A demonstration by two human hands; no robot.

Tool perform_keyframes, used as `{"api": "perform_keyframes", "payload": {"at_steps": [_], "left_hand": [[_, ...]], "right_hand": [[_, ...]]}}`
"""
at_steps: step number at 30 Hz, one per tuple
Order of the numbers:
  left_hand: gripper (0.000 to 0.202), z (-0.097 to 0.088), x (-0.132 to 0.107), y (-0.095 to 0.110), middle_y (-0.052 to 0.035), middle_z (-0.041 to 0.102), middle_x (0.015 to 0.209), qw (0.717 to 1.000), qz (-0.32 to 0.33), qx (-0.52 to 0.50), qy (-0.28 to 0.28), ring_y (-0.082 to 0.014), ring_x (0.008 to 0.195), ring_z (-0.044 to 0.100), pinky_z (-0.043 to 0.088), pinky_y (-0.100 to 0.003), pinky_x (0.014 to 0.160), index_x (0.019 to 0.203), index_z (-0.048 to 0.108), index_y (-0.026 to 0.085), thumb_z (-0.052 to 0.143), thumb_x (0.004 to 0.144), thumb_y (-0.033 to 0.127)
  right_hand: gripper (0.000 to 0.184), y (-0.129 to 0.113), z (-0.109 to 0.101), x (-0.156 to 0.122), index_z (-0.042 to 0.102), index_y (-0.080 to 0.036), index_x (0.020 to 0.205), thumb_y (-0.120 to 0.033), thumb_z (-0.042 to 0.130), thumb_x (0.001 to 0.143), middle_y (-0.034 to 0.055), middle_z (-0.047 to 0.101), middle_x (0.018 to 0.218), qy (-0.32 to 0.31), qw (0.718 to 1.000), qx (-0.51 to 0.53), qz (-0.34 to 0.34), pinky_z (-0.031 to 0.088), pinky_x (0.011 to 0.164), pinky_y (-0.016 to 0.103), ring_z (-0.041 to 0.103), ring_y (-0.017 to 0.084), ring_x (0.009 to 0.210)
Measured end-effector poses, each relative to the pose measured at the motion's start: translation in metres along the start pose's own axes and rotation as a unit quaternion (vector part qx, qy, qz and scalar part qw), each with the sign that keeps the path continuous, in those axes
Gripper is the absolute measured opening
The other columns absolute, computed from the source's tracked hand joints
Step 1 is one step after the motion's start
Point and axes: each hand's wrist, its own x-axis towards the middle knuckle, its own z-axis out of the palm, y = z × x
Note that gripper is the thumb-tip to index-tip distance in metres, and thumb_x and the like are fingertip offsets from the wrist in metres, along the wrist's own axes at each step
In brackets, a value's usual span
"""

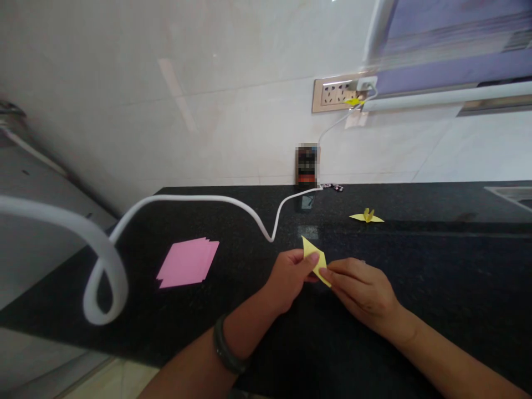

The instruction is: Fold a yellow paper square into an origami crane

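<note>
- Above the dark counter (249, 343), the folded yellow paper (308, 246) is pinched by the left hand (293, 275) and right hand (366, 291), probably to steady it.
- Pink sheets (187, 263) lie leftward, seemingly kept out of the way; a yellow folded figure (367, 218) sits beyond.
- Behind, sockets (330, 94) line a pale wall (208, 127).

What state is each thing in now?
Yellow paper: folded, held.
Left hand: pinching the paper.
Right hand: pinching the paper's lower part.
Pink sheets: stacked unevenly, flat on the counter.
Yellow folded figure: tips spread, on the counter.
Blurred device: upright against the wall.
White plug: in the socket panel.
White cord: curved, looped at left.
Bracelet: on left wrist.
</note>
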Motion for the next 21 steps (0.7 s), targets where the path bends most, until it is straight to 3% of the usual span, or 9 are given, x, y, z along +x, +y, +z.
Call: {"api": "perform_keyframes", "payload": {"at_steps": [5,9,12,16,21], "left_hand": [[0.033,-0.003,0.001,-0.001,-0.0043,0.060,0.068,1.000,0.013,0.003,-0.001,-0.0118,0.064,0.054,0.043,-0.025,0.064,0.079,0.062,0.011,0.053,0.071,0.041],[0.031,-0.003,0.000,-0.002,-0.0051,0.061,0.067,0.999,0.009,0.030,-0.024,-0.0124,0.064,0.054,0.042,-0.025,0.063,0.076,0.064,0.011,0.053,0.071,0.040],[0.031,-0.003,-0.001,-0.004,-0.0059,0.062,0.069,0.999,-0.019,0.029,-0.042,-0.0120,0.063,0.054,0.042,-0.024,0.062,0.074,0.064,0.011,0.054,0.070,0.039],[0.036,-0.003,0.001,-0.005,-0.0073,0.062,0.069,0.996,-0.061,-0.017,-0.062,-0.0128,0.062,0.056,0.044,-0.026,0.062,0.077,0.063,0.009,0.050,0.073,0.042],[0.036,-0.003,0.003,-0.003,-0.0077,0.061,0.068,0.995,-0.058,-0.063,-0.047,-0.0132,0.060,0.057,0.044,-0.027,0.061,0.078,0.062,0.008,0.049,0.073,0.041]], "right_hand": [[0.031,-0.001,0.002,0.003,0.055,-0.022,0.102,-0.010,0.045,0.075,0.0070,0.057,0.088,0.004,0.997,0.065,0.047,0.045,0.065,0.030,0.054,0.018,0.079],[0.018,-0.002,0.006,0.003,0.054,-0.021,0.093,-0.016,0.048,0.077,0.0045,0.054,0.080,0.062,0.969,0.130,0.201,0.045,0.060,0.028,0.054,0.016,0.071],[0.011,-0.001,0.011,0.003,0.053,-0.021,0.087,-0.024,0.051,0.077,0.0030,0.054,0.076,0.055,0.935,0.205,0.283,0.045,0.056,0.026,0.054,0.015,0.066],[0.011,0.000,0.013,0.003,0.055,-0.020,0.084,-0.028,0.050,0.078,0.0023,0.054,0.074,0.035,0.914,0.261,0.310,0.045,0.056,0.025,0.053,0.014,0.065],[0.018,-0.002,0.008,0.003,0.053,-0.022,0.096,-0.026,0.049,0.079,0.0023,0.052,0.080,0.010,0.917,0.278,0.287,0.045,0.058,0.024,0.052,0.014,0.070]]}}
